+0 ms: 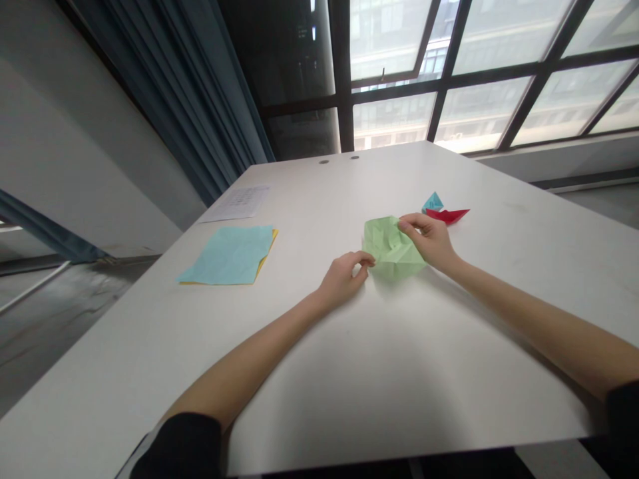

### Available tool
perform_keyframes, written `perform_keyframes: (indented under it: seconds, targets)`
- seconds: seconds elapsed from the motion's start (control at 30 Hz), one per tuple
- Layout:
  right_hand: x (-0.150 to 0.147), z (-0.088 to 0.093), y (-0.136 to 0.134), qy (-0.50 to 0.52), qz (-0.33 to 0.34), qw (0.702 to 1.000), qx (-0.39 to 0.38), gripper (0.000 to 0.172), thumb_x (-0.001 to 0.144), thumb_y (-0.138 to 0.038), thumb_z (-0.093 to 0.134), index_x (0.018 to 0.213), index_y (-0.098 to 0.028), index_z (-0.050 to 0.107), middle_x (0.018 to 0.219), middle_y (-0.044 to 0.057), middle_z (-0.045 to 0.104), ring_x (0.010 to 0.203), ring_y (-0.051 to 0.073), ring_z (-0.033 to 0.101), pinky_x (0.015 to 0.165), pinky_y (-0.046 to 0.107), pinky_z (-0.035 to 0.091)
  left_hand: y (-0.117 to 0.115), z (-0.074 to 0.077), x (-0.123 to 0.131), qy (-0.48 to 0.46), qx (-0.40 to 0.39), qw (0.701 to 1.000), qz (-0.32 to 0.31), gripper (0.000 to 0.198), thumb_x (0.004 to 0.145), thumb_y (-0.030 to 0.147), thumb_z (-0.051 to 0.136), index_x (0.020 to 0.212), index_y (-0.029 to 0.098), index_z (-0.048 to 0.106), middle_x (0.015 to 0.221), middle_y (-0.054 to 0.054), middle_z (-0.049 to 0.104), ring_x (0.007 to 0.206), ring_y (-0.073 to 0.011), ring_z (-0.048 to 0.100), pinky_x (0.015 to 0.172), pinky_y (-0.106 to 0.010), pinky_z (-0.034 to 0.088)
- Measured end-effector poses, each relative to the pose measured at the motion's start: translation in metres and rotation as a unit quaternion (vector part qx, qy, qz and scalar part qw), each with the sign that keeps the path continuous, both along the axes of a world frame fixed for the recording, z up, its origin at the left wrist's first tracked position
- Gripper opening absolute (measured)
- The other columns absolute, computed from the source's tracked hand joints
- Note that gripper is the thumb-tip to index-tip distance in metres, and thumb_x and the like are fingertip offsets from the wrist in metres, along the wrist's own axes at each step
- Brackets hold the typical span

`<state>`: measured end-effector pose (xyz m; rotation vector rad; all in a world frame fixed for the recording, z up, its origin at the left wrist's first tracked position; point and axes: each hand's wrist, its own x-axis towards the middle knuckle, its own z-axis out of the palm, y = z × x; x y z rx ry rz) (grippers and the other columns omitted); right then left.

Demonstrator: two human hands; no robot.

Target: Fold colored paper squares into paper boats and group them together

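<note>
A creased sheet of light green paper [392, 249] is spread between my hands above the white table [299, 372]. My left hand [344, 276] pinches its left lower corner between thumb and fingers. The upper right edge of the sheet is caught between the thumb and fingers of my right hand [429, 238]. Fold lines run across the paper, and its surface is uneven. Just beyond my right hand lie a red folded paper boat [452, 216] and a small blue folded paper piece [432, 202], the boat partly hidden by that hand.
On the left of the table rest light blue paper sheets [229, 256] over a yellow sheet [268, 256]. Behind them lies a printed white page [238, 203]. Blue curtains [200, 86] and a large framed window [399, 113] stand past the table's far side.
</note>
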<state>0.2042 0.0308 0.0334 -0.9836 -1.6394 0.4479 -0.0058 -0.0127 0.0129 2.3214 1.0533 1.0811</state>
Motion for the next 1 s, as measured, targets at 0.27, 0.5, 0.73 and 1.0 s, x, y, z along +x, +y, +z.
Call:
perform_keyframes:
  seconds: [0.27, 0.5, 0.73, 1.0]
  targets:
    - [0.002, -0.003, 0.001, -0.015, 0.036, 0.999, 0.007, 0.023, 0.078, -0.040, 0.058, 0.079, -0.019, 0.066, 0.079, 0.004, 0.067, 0.075, 0.018, 0.060, 0.069, 0.032, 0.048, 0.017, 0.007, -0.002, -0.216, -0.140, 0.951, 0.170, 0.014, 0.074, 0.023, 0.056, 0.085, 0.018, 0.062, 0.094, -0.004, 0.063, 0.080, -0.0134, 0.057, 0.064, -0.023, 0.044]
    - [0.000, -0.001, -0.002, -0.014, 0.070, 0.997, 0.041, 0.015, 0.078, -0.034, 0.059, 0.079, -0.021, 0.065, 0.082, 0.004, 0.067, 0.078, 0.017, 0.061, 0.073, 0.033, 0.049, 0.022, 0.009, -0.001, -0.420, -0.370, 0.818, 0.133, 0.015, 0.067, 0.020, 0.066, 0.077, 0.015, 0.057, 0.075, -0.001, 0.060, 0.064, -0.0085, 0.055, 0.057, -0.018, 0.043]
    - [-0.003, 0.005, -0.006, -0.009, 0.078, 0.995, 0.065, 0.012, 0.079, -0.032, 0.058, 0.077, -0.022, 0.065, 0.082, 0.003, 0.067, 0.079, 0.017, 0.061, 0.074, 0.033, 0.049, 0.023, 0.012, -0.003, -0.516, -0.487, 0.704, 0.028, 0.027, 0.069, 0.005, 0.065, 0.088, 0.014, 0.049, 0.074, -0.003, 0.063, 0.063, -0.0094, 0.061, 0.063, -0.021, 0.050]
    - [-0.007, 0.012, -0.013, 0.011, 0.083, 0.995, 0.045, 0.016, 0.079, -0.036, 0.058, 0.077, -0.021, 0.065, 0.080, 0.004, 0.067, 0.077, 0.017, 0.060, 0.072, 0.033, 0.049, 0.020, 0.012, -0.002, -0.444, -0.509, 0.738, 0.010, 0.040, 0.062, 0.011, 0.076, 0.092, 0.014, 0.050, 0.074, -0.003, 0.065, 0.058, -0.0092, 0.062, 0.051, -0.016, 0.049]
